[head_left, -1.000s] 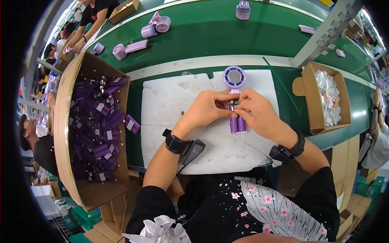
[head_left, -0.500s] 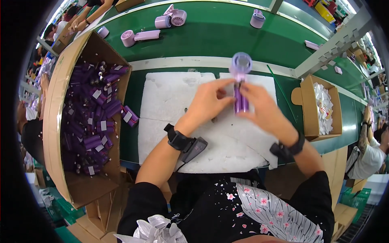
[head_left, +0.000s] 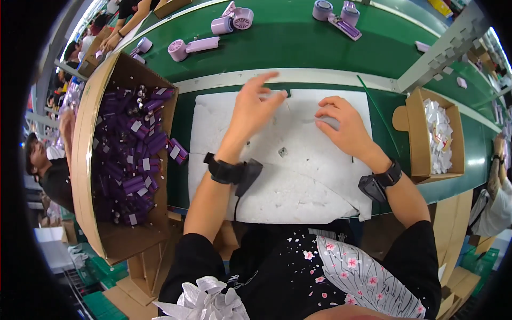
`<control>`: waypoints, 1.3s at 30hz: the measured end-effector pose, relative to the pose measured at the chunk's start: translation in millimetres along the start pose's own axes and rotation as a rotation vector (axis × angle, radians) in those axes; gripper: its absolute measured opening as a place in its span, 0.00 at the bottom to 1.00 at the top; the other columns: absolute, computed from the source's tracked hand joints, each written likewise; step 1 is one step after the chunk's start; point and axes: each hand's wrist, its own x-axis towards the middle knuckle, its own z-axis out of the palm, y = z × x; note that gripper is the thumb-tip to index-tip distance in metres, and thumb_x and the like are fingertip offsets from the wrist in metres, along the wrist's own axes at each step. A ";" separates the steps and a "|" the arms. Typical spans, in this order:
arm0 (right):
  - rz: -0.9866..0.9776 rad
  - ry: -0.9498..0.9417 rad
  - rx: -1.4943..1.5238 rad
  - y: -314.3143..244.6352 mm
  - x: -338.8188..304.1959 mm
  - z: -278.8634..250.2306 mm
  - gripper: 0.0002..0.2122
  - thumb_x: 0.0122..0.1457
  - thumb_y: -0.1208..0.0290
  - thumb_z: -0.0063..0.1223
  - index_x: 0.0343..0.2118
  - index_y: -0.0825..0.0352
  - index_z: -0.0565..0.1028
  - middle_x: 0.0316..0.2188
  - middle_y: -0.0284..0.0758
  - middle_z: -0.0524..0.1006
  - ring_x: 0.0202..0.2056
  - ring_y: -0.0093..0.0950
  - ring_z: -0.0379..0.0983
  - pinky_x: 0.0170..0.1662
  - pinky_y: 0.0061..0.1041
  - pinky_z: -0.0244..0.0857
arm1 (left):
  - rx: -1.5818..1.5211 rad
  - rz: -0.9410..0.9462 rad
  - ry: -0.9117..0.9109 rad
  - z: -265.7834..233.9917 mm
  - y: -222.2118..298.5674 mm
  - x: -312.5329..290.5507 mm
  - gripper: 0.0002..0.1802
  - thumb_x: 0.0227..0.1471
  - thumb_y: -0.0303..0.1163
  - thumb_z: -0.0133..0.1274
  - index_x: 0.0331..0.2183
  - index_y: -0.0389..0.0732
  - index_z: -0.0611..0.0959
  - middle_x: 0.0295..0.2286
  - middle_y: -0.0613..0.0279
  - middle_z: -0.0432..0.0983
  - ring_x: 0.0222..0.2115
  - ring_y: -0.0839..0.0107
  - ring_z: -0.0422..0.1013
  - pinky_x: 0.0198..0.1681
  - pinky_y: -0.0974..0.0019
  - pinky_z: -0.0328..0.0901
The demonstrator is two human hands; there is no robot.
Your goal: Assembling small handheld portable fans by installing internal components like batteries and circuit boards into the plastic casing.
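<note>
My left hand (head_left: 253,109) is raised over the upper part of a white foam board (head_left: 320,176), fingers apart and holding nothing. Above the board's right side is my right hand (head_left: 342,127), its fingers loosely bent and spread, also without anything in it. Beyond them on the green belt lies a lilac handheld fan (head_left: 349,21) with its handle open and a purple battery pack showing inside. Another round fan head (head_left: 322,10) sits beside it. A small dark bit (head_left: 282,152) rests on the foam.
At the left stands a big cardboard box (head_left: 85,160) of purple battery packs; one pack (head_left: 177,151) lies just outside it. A smaller carton (head_left: 420,133) with white pieces is at the right, near a thin green strip (head_left: 378,113). More lilac fans (head_left: 232,22) lie on the belt.
Both hands have let go of the lilac fan and moved apart. A fan with an open handle now lies on the belt next to the one at the upper right.
</note>
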 end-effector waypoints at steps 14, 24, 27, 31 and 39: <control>0.012 0.121 0.169 7.1 4.5 15.6 0.03 0.50 0.79 0.57 0.27 0.69 0.74 0.33 0.36 0.74 0.34 0.35 0.72 0.36 0.29 0.68 | 0.896 -0.239 0.368 -60.5 -55.1 250.2 0.53 0.31 0.64 0.63 0.56 0.43 0.70 0.47 0.48 0.74 0.49 0.54 0.69 0.56 0.55 0.58; 0.021 0.162 0.231 1.0 14.5 22.2 0.02 0.51 0.79 0.55 0.26 0.69 0.73 0.27 0.36 0.73 0.28 0.33 0.72 0.31 0.27 0.68 | 0.653 -0.174 -0.114 -89.5 -73.3 300.2 0.47 0.36 0.61 0.61 0.52 0.38 0.74 0.47 0.51 0.74 0.45 0.61 0.72 0.50 0.64 0.63; 0.016 0.170 0.230 1.5 14.8 22.3 0.02 0.51 0.79 0.55 0.26 0.69 0.73 0.27 0.36 0.73 0.27 0.32 0.72 0.31 0.27 0.68 | 0.589 -0.247 -0.258 -82.3 -57.2 289.8 0.40 0.42 0.55 0.61 0.47 0.30 0.77 0.42 0.54 0.76 0.39 0.69 0.73 0.42 0.70 0.67; 0.023 0.148 0.242 -5.2 18.3 24.3 0.02 0.51 0.79 0.56 0.26 0.69 0.74 0.27 0.36 0.73 0.26 0.31 0.73 0.31 0.26 0.68 | 0.454 -0.280 -0.350 -84.2 -53.4 272.8 0.34 0.46 0.54 0.59 0.43 0.32 0.80 0.38 0.58 0.78 0.38 0.71 0.72 0.41 0.70 0.66; 0.066 0.129 0.262 -1.2 15.1 21.9 0.02 0.52 0.79 0.56 0.26 0.70 0.74 0.27 0.35 0.73 0.25 0.28 0.74 0.30 0.24 0.68 | 0.607 -0.124 -0.438 -39.0 -20.4 245.0 0.39 0.46 0.62 0.55 0.44 0.35 0.80 0.35 0.58 0.79 0.36 0.70 0.72 0.42 0.69 0.65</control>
